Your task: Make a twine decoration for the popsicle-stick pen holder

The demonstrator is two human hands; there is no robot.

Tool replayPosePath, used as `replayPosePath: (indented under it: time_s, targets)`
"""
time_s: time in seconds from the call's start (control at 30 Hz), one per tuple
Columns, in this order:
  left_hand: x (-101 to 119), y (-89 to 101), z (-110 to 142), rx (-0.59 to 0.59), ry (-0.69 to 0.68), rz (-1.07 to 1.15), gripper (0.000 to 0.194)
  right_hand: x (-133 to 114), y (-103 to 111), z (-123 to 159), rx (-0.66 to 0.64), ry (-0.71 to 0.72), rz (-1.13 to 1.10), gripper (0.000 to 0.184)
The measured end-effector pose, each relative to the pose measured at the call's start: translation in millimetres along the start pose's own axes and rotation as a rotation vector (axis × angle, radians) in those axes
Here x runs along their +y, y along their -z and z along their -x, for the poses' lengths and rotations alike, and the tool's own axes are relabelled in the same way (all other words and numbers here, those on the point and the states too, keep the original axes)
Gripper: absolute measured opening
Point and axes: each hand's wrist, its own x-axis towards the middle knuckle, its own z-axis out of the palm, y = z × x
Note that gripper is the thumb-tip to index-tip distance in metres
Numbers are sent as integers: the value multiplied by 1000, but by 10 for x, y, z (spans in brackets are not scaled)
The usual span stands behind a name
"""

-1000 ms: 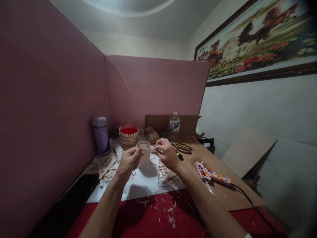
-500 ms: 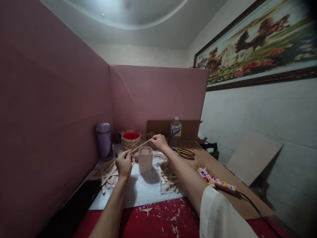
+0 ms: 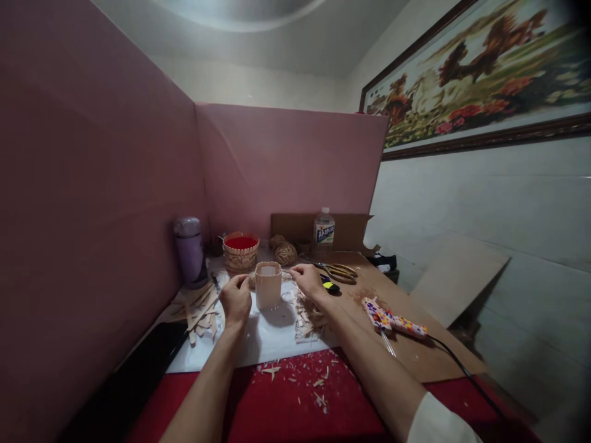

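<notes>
A small cup of pale wooden sticks [image 3: 268, 288] stands upright on the white sheet, between my two hands. My left hand [image 3: 236, 301] is closed in a pinch just left of the cup. On the other side, my right hand [image 3: 307, 280] pinches a length of twine [image 3: 287, 271] that runs toward the back of the cup. The cup hides the middle of the twine, and the left end is mostly covered by my fingers. Farther back sits a larger decorated round pot [image 3: 241, 253] with a red inside.
Loose wooden sticks [image 3: 202, 307] lie at left, broken pieces [image 3: 308, 317] at right. Behind are twine balls [image 3: 285, 252], a bottle [image 3: 324, 229] and a purple flask [image 3: 190, 253]. Scissors [image 3: 340, 272], a yellow-black item [image 3: 331, 287] and a corded glue gun [image 3: 392, 322] lie on cardboard.
The twine, stretched above and behind the cup before, is now lower and behind it. My right hand has come down, and the view has tilted slightly downward.
</notes>
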Motion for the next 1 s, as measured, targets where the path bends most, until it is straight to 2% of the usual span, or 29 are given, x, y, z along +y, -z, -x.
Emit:
replayPosePath:
  time_s: [0.13, 0.27, 0.43, 0.53, 0.63, 0.7, 0.8, 1.0]
  targets:
    - [69, 41, 79, -65, 16, -29, 22, -40, -81, 178, 50, -56, -121, 19]
    - [123, 61, 132, -108, 81, 35, 15, -98, -124, 316, 55, -182, -430, 21]
    - [228, 114, 164, -281, 421, 426, 12, -216, -77, 434, -101, -329, -797, 17]
    - [300, 177, 161, -375, 606, 546, 8, -261, -62, 473, -135, -385, -846, 16]
    - [335, 217, 156, -417, 728, 611, 6, -272, -71, 493, -135, -392, -836, 12]
    - [336, 223, 157, -445, 756, 612, 7, -272, -79, 499, -139, -396, -832, 11]
    - [330, 223, 167, -476, 725, 600, 9, -272, -82, 502, -151, -403, -830, 13]
    - [309, 217, 180, -451, 661, 574, 11, -278, -91, 511, -145, -393, -835, 17]
